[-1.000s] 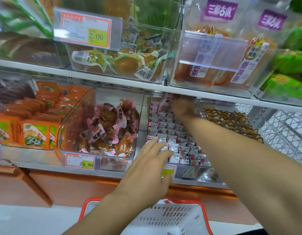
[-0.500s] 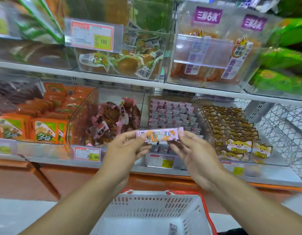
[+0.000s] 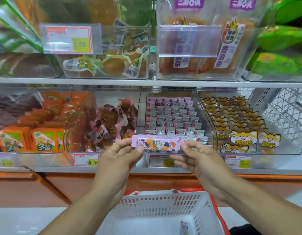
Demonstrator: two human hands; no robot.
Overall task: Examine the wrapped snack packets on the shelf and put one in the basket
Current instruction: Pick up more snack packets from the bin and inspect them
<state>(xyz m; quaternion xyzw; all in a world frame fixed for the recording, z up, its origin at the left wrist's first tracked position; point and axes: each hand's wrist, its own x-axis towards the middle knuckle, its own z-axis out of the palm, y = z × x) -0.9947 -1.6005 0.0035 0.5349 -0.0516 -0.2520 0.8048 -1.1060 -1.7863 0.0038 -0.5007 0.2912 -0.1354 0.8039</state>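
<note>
A long pink snack packet (image 3: 157, 144) with an orange picture is held level in front of the lower shelf. My left hand (image 3: 118, 160) pinches its left end and my right hand (image 3: 200, 160) pinches its right end. Behind it a clear bin (image 3: 204, 116) holds several rows of the same small pink and white packets (image 3: 174, 116). Below my hands stands a white basket (image 3: 157, 206) with red handles. One small packet (image 3: 184, 226) lies on its floor.
Clear bins flank the pink packets: brown wrapped snacks (image 3: 109, 122) to the left, orange packs (image 3: 43, 139) further left, fox-print packs (image 3: 238, 131) to the right. A wire rack (image 3: 287, 112) sits far right. The upper shelf (image 3: 146, 82) carries more bins. Price tags line the lower shelf edge.
A second ago my right hand reached deep into the pink packet bin and my left hand hovered by its front. Since then both hands have drawn back and hold one packet between them.
</note>
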